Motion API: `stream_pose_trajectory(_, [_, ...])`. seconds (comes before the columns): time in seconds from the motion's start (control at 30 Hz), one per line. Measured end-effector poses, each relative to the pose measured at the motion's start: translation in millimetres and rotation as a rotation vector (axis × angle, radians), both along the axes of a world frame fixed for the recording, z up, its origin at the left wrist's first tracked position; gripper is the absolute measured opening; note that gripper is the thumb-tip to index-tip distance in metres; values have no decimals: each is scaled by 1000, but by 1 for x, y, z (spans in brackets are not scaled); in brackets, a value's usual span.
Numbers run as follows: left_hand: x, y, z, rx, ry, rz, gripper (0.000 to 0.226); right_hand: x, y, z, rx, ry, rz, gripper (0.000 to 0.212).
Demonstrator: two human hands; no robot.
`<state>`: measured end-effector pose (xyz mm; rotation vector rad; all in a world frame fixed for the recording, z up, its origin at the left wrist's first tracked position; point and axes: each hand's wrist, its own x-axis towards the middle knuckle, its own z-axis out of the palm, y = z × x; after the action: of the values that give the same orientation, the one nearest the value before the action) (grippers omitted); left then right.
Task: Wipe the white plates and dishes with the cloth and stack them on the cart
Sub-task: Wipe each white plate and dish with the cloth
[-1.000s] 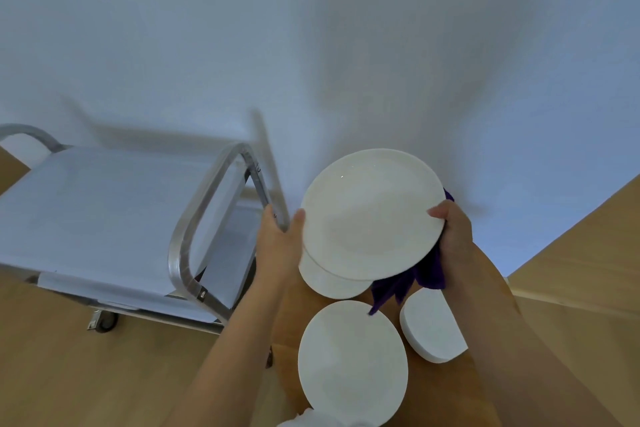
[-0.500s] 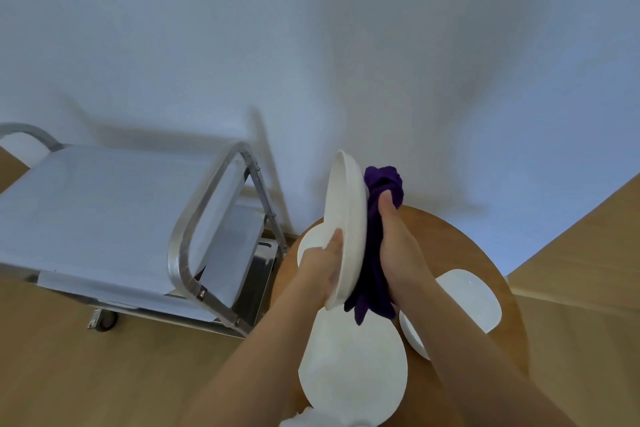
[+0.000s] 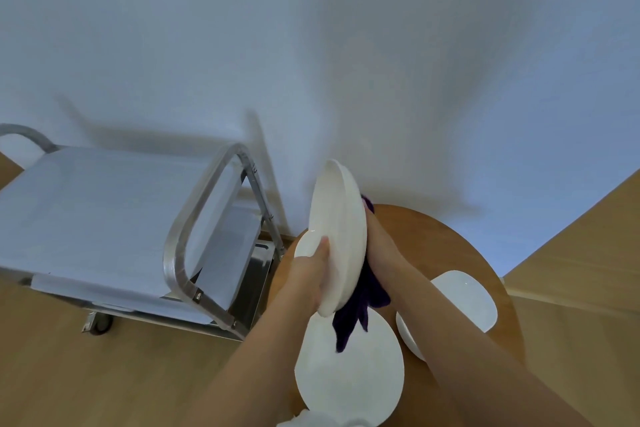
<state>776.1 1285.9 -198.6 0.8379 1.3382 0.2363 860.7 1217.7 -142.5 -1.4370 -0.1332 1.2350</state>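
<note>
A white plate stands on edge above the round wooden table. My left hand grips its lower left rim, thumb on the near face. My right hand presses a dark purple cloth against the plate's far face; the cloth hangs down below the plate. On the table lie a round white plate in front, a squarish white dish at the right, and another white plate partly hidden behind the held one. The cart stands to the left.
The cart has a pale top shelf, a steel tube handle facing the table, a lower shelf and a caster. A white wall rises behind. Wooden floor lies in front of the cart, and a wooden surface sits at the right.
The plate went from face-on to edge-on, and my right hand moved with the cloth onto its far face. Over the last half second the cloth slid lower behind the plate.
</note>
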Motion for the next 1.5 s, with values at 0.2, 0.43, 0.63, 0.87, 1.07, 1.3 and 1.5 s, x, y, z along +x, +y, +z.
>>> stream_pose_trajectory(0.2, [-20,37,-4,300,240,-73,69,13,-31,-20,147,189,19,78])
stream_pose_trajectory(0.43, [-24,55,2,457,161,-91,53,32,-39,-13,14,-252,99,24])
stream_pose_trajectory(0.63, [-33,55,18,89,-413,47,47,49,-46,-15,-180,-428,44,31])
stream_pose_trajectory(0.87, [-31,39,10,169,-200,199,67,39,-40,-7,-241,-906,-256,54])
stream_pose_trajectory(1.07, [-24,10,18,314,-208,109,44,16,-16,-21,-381,-1435,115,27])
stream_pose_trajectory(1.3, [-17,-17,11,401,-249,-36,38,-30,7,-33,-215,-1618,432,32])
stream_pose_trajectory(1.5, [-33,11,1,388,-27,24,47,-35,-41,-72,74,-1311,751,21])
